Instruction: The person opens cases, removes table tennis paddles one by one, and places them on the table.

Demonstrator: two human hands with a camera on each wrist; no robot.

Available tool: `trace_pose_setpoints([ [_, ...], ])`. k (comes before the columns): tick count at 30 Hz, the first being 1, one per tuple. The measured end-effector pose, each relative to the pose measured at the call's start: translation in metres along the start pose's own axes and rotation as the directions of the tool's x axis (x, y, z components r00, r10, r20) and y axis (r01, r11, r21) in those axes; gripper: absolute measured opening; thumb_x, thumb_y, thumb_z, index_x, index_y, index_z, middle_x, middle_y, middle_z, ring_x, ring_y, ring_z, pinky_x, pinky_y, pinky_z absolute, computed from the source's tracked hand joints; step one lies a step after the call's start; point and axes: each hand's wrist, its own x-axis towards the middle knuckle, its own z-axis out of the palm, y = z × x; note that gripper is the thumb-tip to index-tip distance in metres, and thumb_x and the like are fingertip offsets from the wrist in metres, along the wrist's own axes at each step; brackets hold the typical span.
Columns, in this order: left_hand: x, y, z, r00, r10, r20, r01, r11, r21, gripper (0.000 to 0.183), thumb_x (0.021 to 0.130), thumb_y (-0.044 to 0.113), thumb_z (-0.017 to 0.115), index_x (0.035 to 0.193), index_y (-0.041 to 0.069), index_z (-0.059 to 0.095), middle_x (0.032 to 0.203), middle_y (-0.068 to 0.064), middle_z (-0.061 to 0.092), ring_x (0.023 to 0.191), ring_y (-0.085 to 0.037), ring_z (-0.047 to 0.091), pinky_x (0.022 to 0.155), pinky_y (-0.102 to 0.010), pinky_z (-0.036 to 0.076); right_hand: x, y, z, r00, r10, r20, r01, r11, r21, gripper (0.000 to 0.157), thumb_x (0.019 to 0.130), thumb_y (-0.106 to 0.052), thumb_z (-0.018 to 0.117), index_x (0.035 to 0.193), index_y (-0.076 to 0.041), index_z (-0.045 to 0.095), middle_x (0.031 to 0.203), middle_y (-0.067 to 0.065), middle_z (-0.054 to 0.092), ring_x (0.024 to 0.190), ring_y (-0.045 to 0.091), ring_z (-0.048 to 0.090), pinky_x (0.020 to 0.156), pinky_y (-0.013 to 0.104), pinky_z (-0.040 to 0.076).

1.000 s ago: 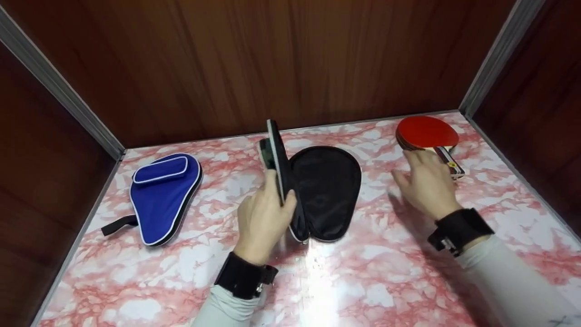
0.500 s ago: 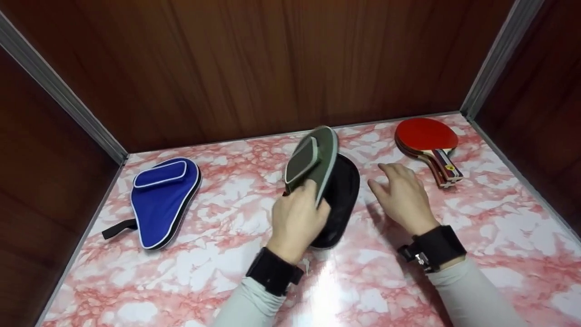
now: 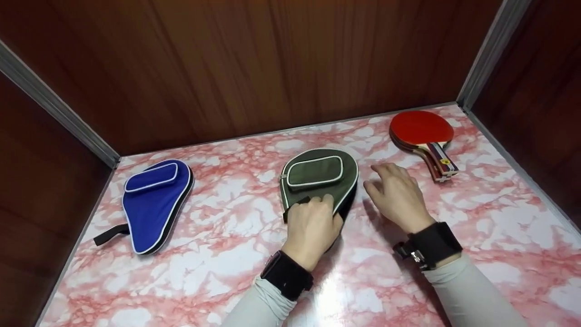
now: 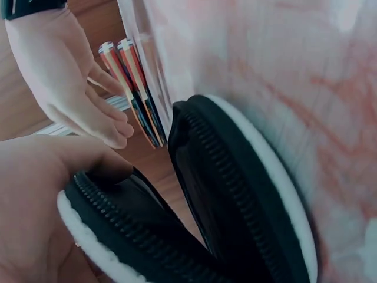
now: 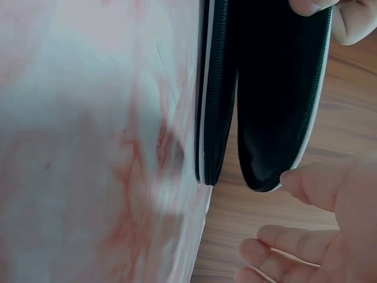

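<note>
An olive-green table tennis bat case [image 3: 317,171] with white piping lies at mid-table, its pocket side up. My left hand [image 3: 313,229] grips the upper half near the narrow end, the thumb hooked over the zipped edge. In the left wrist view a gap shows between the two zip edges [image 4: 235,183]. Black lining [image 5: 274,94] is visible inside in the right wrist view. To the right of the case hovers my right hand [image 3: 399,195], fingers loosely bent and holding nothing.
Two stacked table tennis bats [image 3: 422,128], red rubber on top, lie at the back right. A blue bat case [image 3: 152,211] with a black strap [image 3: 111,234] rests at the left. Wood-grain panels [image 3: 272,68] enclose the marbled table [image 3: 218,281].
My left hand has swung the green half of the case rightward and down over the black half. My right hand has drawn back from beside the bats towards the case.
</note>
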Motion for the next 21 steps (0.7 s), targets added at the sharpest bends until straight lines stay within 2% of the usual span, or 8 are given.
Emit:
trace_pose_setpoints([
  [7,-0.005,0.004,0.006,0.995,0.011,0.096,-0.016,0.998,0.054,0.024,0.088,0.035,0.084,0.090,0.013,0.072,0.078,-0.005,0.073,0.065,-0.029,0.072,0.055,-0.045,0.051,-0.001,-0.002,0.003,1.000,-0.019,0.018,0.019,1.000,-0.007,0.052,0.106,-0.023,0.069,0.147,0.008,0.063,0.147,0.031,0.061,0.138,0.054,0.053,0.114,0.071,0.038],
  [13,-0.014,0.007,0.009,0.990,0.027,0.139,-0.040,0.995,0.093,0.030,0.091,0.042,0.084,0.097,0.014,0.074,0.084,-0.006,0.073,0.073,-0.027,0.071,0.059,-0.043,0.052,-0.001,-0.001,0.007,0.999,-0.017,0.043,0.017,1.000,-0.010,0.054,0.106,-0.024,0.069,0.148,0.009,0.061,0.150,0.032,0.059,0.142,0.054,0.050,0.116,0.071,0.036],
  [18,-0.025,0.007,0.006,0.977,0.034,0.213,-0.057,0.993,0.101,0.037,0.091,0.047,0.083,0.110,0.017,0.073,0.098,-0.006,0.071,0.091,-0.028,0.067,0.074,-0.045,0.050,-0.002,-0.004,0.006,0.999,-0.020,0.046,0.020,1.000,-0.003,0.052,0.106,-0.023,0.069,0.147,0.008,0.063,0.149,0.032,0.059,0.143,0.053,0.050,0.116,0.071,0.037],
  [21,-0.032,0.007,0.003,0.970,0.017,0.244,-0.039,0.996,0.086,0.041,0.090,0.046,0.084,0.119,0.020,0.071,0.111,-0.009,0.068,0.106,-0.031,0.064,0.088,-0.055,0.051,-0.002,-0.005,0.006,0.999,-0.023,0.042,0.023,1.000,0.000,0.051,0.105,-0.022,0.069,0.145,0.008,0.064,0.147,0.031,0.061,0.142,0.052,0.051,0.115,0.071,0.038],
])
